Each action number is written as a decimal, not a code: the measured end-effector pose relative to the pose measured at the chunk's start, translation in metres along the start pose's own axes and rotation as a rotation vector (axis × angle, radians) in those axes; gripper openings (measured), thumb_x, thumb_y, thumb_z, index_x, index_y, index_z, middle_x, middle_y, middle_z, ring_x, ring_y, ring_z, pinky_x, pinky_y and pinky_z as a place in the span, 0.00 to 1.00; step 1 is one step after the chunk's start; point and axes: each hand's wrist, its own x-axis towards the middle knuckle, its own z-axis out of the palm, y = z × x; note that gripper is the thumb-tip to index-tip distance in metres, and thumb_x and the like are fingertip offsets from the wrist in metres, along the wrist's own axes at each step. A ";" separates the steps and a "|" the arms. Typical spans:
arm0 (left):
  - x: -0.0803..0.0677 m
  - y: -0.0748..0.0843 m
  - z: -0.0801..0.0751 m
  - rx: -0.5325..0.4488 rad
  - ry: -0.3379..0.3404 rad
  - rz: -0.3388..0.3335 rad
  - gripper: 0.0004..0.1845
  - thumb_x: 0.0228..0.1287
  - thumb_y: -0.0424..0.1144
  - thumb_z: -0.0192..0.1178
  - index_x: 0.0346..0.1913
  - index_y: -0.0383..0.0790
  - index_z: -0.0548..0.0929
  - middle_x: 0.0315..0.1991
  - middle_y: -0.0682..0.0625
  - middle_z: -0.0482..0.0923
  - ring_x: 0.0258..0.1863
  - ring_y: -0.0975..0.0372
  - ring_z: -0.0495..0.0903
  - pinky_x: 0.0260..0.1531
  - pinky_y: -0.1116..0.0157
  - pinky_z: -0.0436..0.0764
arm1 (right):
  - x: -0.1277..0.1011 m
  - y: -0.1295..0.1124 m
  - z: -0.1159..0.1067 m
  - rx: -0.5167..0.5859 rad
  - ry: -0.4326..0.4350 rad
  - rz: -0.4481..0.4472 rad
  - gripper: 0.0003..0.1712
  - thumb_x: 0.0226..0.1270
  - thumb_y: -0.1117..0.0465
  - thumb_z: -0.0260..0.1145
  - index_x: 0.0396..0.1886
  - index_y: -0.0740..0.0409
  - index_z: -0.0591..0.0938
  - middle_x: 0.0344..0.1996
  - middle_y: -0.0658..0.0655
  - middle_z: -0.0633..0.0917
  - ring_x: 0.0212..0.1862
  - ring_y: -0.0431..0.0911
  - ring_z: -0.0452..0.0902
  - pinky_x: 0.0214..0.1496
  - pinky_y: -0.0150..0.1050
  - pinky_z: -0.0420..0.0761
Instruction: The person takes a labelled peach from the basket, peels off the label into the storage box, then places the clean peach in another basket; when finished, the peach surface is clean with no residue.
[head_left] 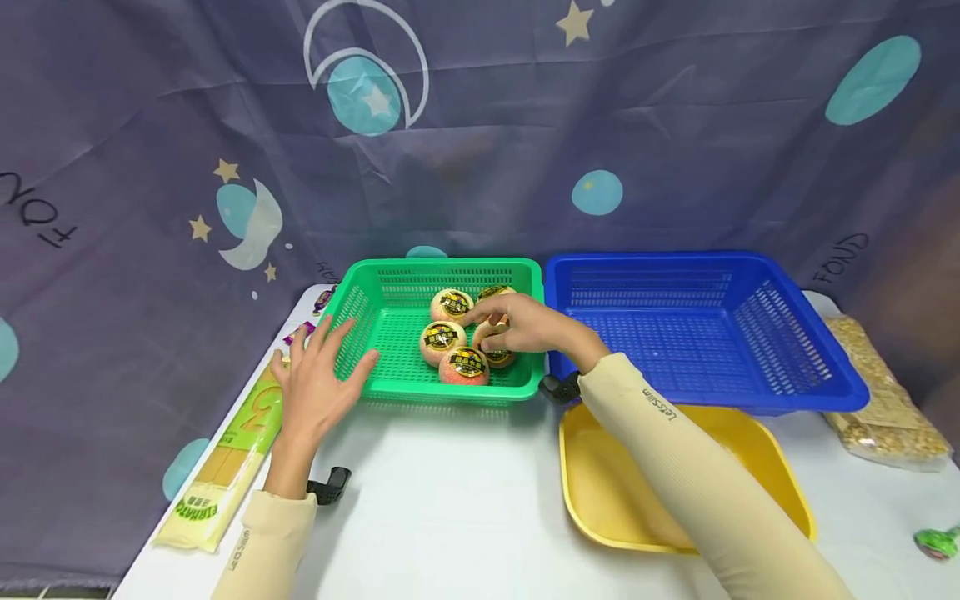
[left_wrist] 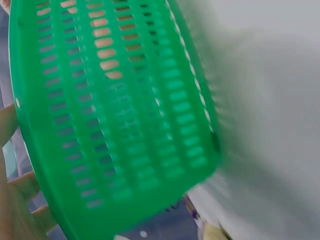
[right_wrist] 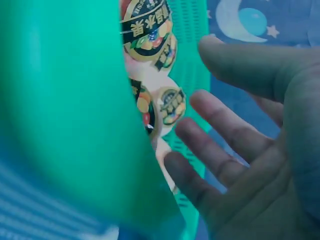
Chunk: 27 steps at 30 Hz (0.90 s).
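Several round pink-and-cream fruits (head_left: 464,367) with black-and-gold labels sit together in the right half of a green basket (head_left: 442,390). My right hand (head_left: 528,323) reaches over the basket's right side, its fingers loosely bent above the rightmost fruit (head_left: 497,354). In the right wrist view its fingers (right_wrist: 215,135) are spread, and a gap shows between them and the labelled fruits (right_wrist: 172,105). Fingers spread, my left hand (head_left: 318,387) hovers at the basket's left rim and holds nothing. The basket's slotted wall (left_wrist: 120,120) fills much of the left wrist view.
A blue basket (head_left: 675,398) stands right of the green one, with a yellow tray (head_left: 600,500) in front, under my right forearm. A long noodle packet (head_left: 225,454) and wrapped candies (head_left: 300,332) lie left. A bag of grain (head_left: 885,400) and green-wrapped candy (head_left: 937,542) lie right.
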 end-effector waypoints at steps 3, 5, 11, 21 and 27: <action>-0.003 -0.009 -0.002 0.011 -0.005 -0.021 0.39 0.67 0.67 0.57 0.75 0.51 0.70 0.77 0.39 0.62 0.78 0.35 0.52 0.66 0.25 0.43 | 0.007 0.003 0.000 0.040 -0.094 0.003 0.25 0.69 0.70 0.67 0.65 0.62 0.79 0.61 0.64 0.82 0.62 0.61 0.80 0.61 0.49 0.81; -0.005 -0.014 -0.003 0.020 -0.019 -0.040 0.41 0.66 0.68 0.56 0.76 0.49 0.67 0.77 0.38 0.61 0.77 0.35 0.52 0.66 0.25 0.43 | 0.012 0.003 -0.001 0.051 -0.132 0.007 0.25 0.68 0.71 0.67 0.65 0.63 0.79 0.62 0.65 0.81 0.62 0.61 0.80 0.60 0.48 0.82; -0.010 -0.024 -0.005 0.023 -0.083 -0.094 0.46 0.67 0.70 0.54 0.79 0.46 0.62 0.79 0.35 0.57 0.78 0.35 0.51 0.66 0.25 0.43 | 0.019 0.000 -0.002 0.031 -0.177 0.048 0.25 0.68 0.71 0.67 0.64 0.59 0.81 0.64 0.61 0.80 0.60 0.58 0.82 0.56 0.46 0.84; -0.013 -0.034 -0.004 -0.007 -0.107 -0.117 0.48 0.65 0.71 0.56 0.80 0.46 0.60 0.80 0.42 0.58 0.80 0.38 0.48 0.66 0.26 0.44 | 0.032 0.001 0.006 0.054 -0.289 0.071 0.24 0.66 0.72 0.67 0.60 0.54 0.85 0.59 0.56 0.83 0.55 0.52 0.80 0.53 0.40 0.82; -0.013 -0.038 -0.005 -0.011 -0.113 -0.098 0.49 0.64 0.70 0.57 0.80 0.46 0.60 0.82 0.45 0.54 0.81 0.39 0.45 0.66 0.25 0.43 | 0.038 0.000 0.011 0.042 -0.350 0.075 0.32 0.59 0.76 0.68 0.61 0.48 0.85 0.62 0.53 0.81 0.44 0.47 0.70 0.37 0.34 0.74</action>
